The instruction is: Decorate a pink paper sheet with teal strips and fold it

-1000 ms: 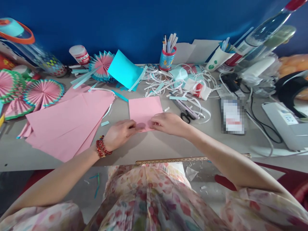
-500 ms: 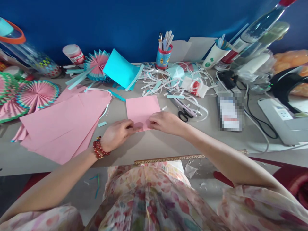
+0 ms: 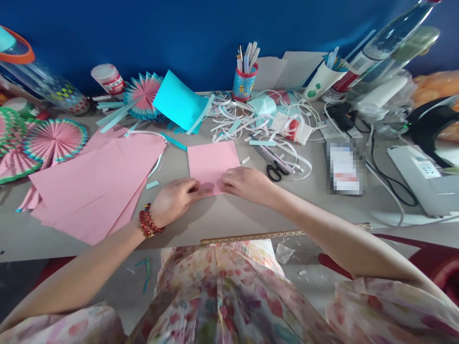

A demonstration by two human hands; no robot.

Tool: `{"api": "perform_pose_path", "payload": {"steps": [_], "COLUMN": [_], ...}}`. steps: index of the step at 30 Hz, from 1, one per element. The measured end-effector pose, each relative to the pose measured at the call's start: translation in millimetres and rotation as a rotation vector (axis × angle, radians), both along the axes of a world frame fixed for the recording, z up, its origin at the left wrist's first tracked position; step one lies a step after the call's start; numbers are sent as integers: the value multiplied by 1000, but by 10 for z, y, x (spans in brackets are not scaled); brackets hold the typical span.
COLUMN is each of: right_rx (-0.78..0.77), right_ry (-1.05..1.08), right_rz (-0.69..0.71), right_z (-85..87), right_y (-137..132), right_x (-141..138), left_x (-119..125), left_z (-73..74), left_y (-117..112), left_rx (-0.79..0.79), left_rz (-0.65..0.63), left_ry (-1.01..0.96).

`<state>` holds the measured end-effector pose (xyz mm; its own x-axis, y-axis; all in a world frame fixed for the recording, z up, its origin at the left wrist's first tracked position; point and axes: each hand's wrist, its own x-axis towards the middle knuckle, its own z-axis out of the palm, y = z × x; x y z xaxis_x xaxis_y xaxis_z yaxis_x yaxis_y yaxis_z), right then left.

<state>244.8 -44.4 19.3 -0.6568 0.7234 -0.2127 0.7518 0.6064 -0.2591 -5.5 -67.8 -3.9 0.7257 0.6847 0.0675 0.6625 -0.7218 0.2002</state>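
A small pink sheet of paper [image 3: 212, 157] lies flat on the table in front of me. At its near left corner my left hand [image 3: 177, 198] is closed, thumb and fingers pinching the near edge. My right hand [image 3: 245, 184] grips the same edge near the right corner, its fingers curled together. The fingertips of both hands sit a little apart and cover part of that edge. To the left, a stack of larger pink sheets [image 3: 89, 186] is spread out. Black-handled scissors [image 3: 275, 170] rest right of the pink sheet.
Paper fans [image 3: 56, 141] lie at the left. Behind are a blue sheet [image 3: 181, 102], a pen cup [image 3: 244, 82] and a tangle of paper strips [image 3: 233, 114]. A phone [image 3: 344, 167], cables and a power strip [image 3: 423, 177] occupy the right. A bottle [image 3: 380, 48] leans behind them.
The view has shifted very slightly. Both hands stay at the near edge of the small pink sheet, with no clear movement.
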Motion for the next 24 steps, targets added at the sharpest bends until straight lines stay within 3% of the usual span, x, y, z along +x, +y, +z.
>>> {"api": "perform_pose_path", "payload": {"steps": [3, 10, 18, 24], "right_rx": [31, 71, -9, -44], "right_ry": [-40, 28, 208, 273], "right_rz": [8, -15, 18, 6], "right_z": [0, -30, 29, -4], "right_y": [-46, -64, 69, 85], "right_x": [-9, 20, 422, 479], "left_x": [12, 77, 132, 194], "left_z": [22, 101, 123, 71], "left_y": [-27, 39, 111, 114], "left_rx": [20, 168, 97, 118], "left_rz": [-21, -340, -342, -363], "left_ry": [45, 141, 135, 182]}}
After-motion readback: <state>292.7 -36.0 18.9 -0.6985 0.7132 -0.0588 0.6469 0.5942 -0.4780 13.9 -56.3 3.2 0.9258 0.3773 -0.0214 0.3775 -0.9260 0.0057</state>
